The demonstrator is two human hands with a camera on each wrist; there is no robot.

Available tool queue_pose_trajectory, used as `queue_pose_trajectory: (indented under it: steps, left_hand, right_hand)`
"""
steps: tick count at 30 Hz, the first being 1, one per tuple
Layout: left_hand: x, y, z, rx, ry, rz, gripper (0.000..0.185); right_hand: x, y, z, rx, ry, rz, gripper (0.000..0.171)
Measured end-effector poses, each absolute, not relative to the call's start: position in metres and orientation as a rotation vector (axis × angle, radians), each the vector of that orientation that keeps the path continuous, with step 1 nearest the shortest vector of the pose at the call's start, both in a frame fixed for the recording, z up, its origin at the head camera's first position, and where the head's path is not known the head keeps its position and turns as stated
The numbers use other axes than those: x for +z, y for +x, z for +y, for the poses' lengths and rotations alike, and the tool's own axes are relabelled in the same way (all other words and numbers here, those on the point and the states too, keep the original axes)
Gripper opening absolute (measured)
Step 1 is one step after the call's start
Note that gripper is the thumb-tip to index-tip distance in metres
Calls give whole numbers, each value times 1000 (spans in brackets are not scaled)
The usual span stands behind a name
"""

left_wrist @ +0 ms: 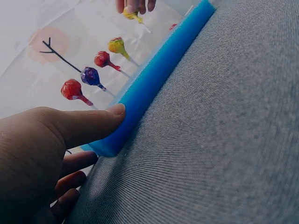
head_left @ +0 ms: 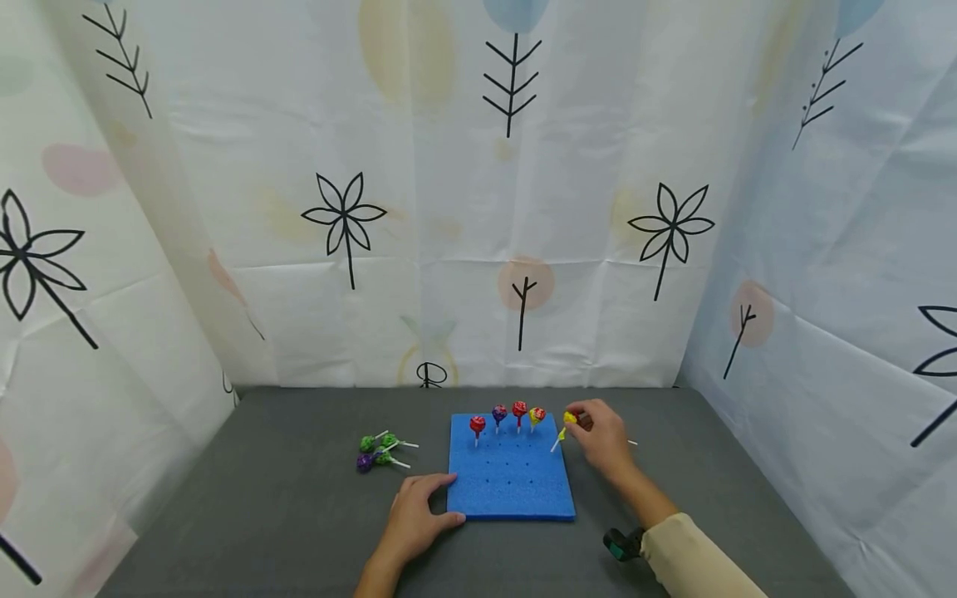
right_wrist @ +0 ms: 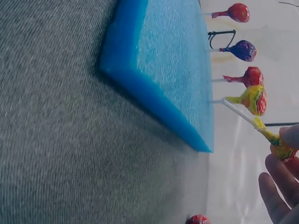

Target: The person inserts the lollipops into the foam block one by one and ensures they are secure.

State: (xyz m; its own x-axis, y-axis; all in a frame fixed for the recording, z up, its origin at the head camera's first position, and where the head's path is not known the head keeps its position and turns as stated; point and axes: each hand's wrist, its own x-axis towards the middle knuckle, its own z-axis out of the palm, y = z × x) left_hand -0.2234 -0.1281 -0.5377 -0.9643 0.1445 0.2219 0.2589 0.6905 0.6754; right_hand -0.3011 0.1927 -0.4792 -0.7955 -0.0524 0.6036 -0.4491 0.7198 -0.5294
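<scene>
My right hand pinches a yellow lollipop by its wrapped head, the white stick slanting down over the right edge of the blue foam board. In the left wrist view that stick looks clear of the board. Along the board's far part stand several lollipops: a red one at the left, a purple one, another red one and a yellow-red one. My left hand holds the board's near left corner, thumb against the front side, fingers at the left side.
Left of the board, green lollipops and a purple lollipop lie on the grey table. A red lollipop lies right of the board, mostly hidden in the head view. Rows of small holes mark the board. Printed curtains enclose the table.
</scene>
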Motion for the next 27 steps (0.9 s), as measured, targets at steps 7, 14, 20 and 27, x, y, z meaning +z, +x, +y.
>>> queue_pose_trajectory:
  steps: [7, 14, 20, 27]
  left_hand:
    - [-537, -223, -128, -1134, -336, -2745, 59]
    - [-534, -221, -129, -1133, -349, -2746, 60]
    - [-535, -222, -129, -1125, -357, -2742, 59]
    - [-536, -222, -129, -1123, -359, -2745, 59]
  right_hand:
    - [-479, -302, 181, 913, 450, -2324, 20]
    - [-482, -307, 169, 880, 519, -2292, 22]
    - [-482, -309, 158, 877, 571, -2303, 21]
    - [-480, -307, 145, 866, 582, -2312, 20]
